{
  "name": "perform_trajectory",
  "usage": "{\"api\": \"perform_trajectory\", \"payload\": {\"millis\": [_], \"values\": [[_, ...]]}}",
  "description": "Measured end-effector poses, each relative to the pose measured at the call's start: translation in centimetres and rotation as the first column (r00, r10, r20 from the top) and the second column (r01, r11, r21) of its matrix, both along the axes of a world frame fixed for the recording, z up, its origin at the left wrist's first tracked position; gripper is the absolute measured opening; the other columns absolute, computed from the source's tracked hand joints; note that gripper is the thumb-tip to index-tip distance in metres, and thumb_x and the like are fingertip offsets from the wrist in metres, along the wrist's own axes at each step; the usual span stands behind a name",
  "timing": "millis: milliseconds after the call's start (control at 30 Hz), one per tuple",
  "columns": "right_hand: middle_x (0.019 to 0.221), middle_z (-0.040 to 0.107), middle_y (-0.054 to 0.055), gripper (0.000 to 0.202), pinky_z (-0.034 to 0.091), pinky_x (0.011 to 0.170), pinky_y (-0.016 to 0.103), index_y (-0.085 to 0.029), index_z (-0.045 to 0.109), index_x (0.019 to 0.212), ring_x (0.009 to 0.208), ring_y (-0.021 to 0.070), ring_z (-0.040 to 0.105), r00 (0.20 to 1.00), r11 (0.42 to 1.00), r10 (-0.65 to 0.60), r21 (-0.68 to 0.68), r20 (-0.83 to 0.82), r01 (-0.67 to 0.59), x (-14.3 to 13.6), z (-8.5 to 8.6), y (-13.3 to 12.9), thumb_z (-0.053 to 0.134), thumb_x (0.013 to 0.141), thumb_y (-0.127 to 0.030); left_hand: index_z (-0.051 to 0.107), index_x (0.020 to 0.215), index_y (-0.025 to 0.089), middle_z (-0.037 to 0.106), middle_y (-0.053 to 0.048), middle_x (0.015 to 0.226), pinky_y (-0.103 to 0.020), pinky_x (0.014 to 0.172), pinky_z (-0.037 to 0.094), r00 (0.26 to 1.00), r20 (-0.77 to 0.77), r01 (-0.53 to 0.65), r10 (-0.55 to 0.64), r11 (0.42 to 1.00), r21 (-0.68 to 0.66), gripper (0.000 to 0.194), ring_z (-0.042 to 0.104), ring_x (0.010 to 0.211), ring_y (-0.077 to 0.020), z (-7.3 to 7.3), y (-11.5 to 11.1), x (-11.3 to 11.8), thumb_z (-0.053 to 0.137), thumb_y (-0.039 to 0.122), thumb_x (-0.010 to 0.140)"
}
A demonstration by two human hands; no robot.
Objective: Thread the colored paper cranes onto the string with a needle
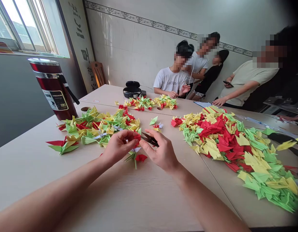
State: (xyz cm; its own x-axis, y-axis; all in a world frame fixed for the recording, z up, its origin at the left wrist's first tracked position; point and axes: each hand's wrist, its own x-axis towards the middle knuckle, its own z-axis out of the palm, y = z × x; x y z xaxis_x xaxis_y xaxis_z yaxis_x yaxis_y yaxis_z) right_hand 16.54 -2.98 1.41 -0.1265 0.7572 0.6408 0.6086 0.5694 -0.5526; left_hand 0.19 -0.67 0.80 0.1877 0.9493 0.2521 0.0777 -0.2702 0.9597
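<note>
Red folded-paper piece (137, 136): I have it pinched between the thumb and curled fingers of my left hand (120, 144), above the table (96, 193). My right hand (162, 150) curls loosely, thumb and fingers partly apart, around small dark snips (151, 140), their blades close beside the red paper. More folded-paper pieces (135, 155) lie just below.
</note>
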Motion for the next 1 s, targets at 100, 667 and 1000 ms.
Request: {"api": "perform_trajectory", "payload": {"millis": [100,667,1000], "values": [[0.092,0.068,0.006,0.029,0.048,0.075,0.031,-0.021,0.062,0.109,0.085,0.0201,0.061,0.988,0.995,-0.022,0.095,0.154,0.007,0.1,-0.3,0.0,0.054,0.083,-0.03,0.067,0.079,0.018,0.062,-0.002,0.069,-0.023,0.053,0.041,0.99,-0.117,-0.066,0.078,0.992,0.106,0.014,0.054,0.06,-0.0123,0.3,-0.1,0.0,0.066,0.028,0.069],[0.07,0.067,0.002,0.022,0.039,0.059,0.024,-0.02,0.069,0.101,0.066,0.0137,0.058,0.894,0.97,-0.174,0.228,0.413,0.084,0.4,-0.2,0.1,0.053,0.087,-0.026,0.066,0.077,0.019,0.062,-0.002,0.072,-0.022,0.052,0.041,0.923,-0.326,-0.05,0.206,0.902,0.429,0.007,0.052,0.06,-0.0111,0.1,0.0,-0.2,0.061,0.02,0.073],[0.068,0.067,0.001,0.021,0.037,0.056,0.024,-0.02,0.069,0.099,0.064,0.0129,0.058,0.876,0.969,-0.181,0.234,0.447,0.081,0.4,-0.3,0.2,0.053,0.087,-0.025,0.065,0.079,0.018,0.063,-0.003,0.075,-0.022,0.053,0.042,0.906,-0.373,-0.019,0.201,0.899,0.437,0.008,0.053,0.061,-0.0111,-0.4,0.3,-0.4,0.06,0.022,0.075]]}}
